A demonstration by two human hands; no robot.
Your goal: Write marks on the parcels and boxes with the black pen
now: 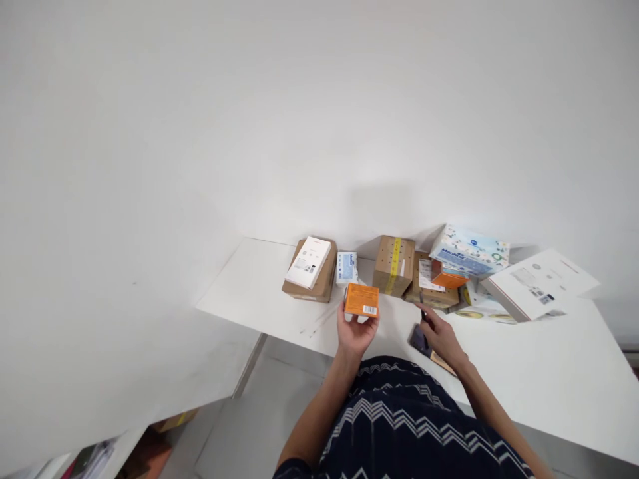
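Observation:
My left hand (355, 330) holds up a small orange box (362, 300) with a white barcode label, fingers closed round its lower edge, just above the near edge of the white table (539, 372). To the right, my right hand (440, 334) rests on the table with its fingers closed on a thin dark pen-like tool (423, 313). A dark phone-like object (418, 340) lies partly under that hand.
Along the wall stand a brown carton with a white box on top (309, 266), a small white-blue box (346, 267), a brown carton with yellow tape (394, 265), another carton with an orange box (448, 276), a patterned tissue box (470, 250) and a flat white box (539, 283).

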